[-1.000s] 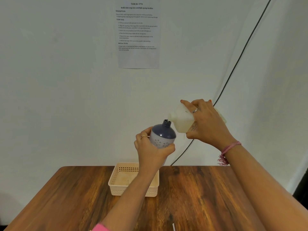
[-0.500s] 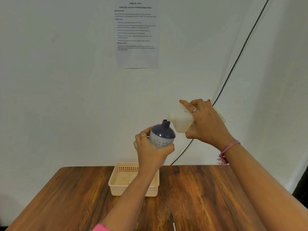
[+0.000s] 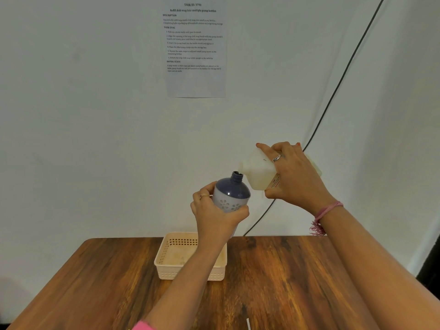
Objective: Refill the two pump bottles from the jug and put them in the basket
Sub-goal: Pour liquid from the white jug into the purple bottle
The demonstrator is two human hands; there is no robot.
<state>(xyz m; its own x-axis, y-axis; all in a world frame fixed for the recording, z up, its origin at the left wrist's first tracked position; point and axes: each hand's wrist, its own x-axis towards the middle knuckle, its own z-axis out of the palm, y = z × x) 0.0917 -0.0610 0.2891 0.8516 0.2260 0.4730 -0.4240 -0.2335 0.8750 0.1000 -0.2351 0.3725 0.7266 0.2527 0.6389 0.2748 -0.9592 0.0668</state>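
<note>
Hidden or unclear:
- Pump bottle [image 3: 232, 195], blue-grey shoulder over a pale flowered body: its lower half is covered by the left hand [image 3: 215, 216]. Neck open, no pump head on it.
- Jug [image 3: 258, 173], cloudy white plastic: its rear half is covered by the right hand [image 3: 294, 177]; the red print on its label is too small to read.
- Whether liquid is passing from jug to bottle cannot be made out.
- Only one pump bottle is in view.
- Basket [image 3: 166, 263], cream plastic with a perforated wall: its right part is crossed by the left forearm.
- A small white object at the bottom edge of the table is cut off and cannot be identified.

Hands and task things:
- Left hand wraps fingers and thumb round the bottle, held in the air above the basket, tilted right.
- Right hand grasps the jug from above, tipped so its spout meets the bottle's neck.

Surroundings:
- Table [image 3: 285, 282], dark wood grain, bears the basket near its far edge.
- Printed sheet [image 3: 195, 51] on the white wall, headed "TASK ID: 3791".
- Black cable [image 3: 338, 84] runs diagonally down the wall, passing behind the right hand.
- Pink thread bracelet [image 3: 326, 214] on the right wrist; a ring on each hand.
</note>
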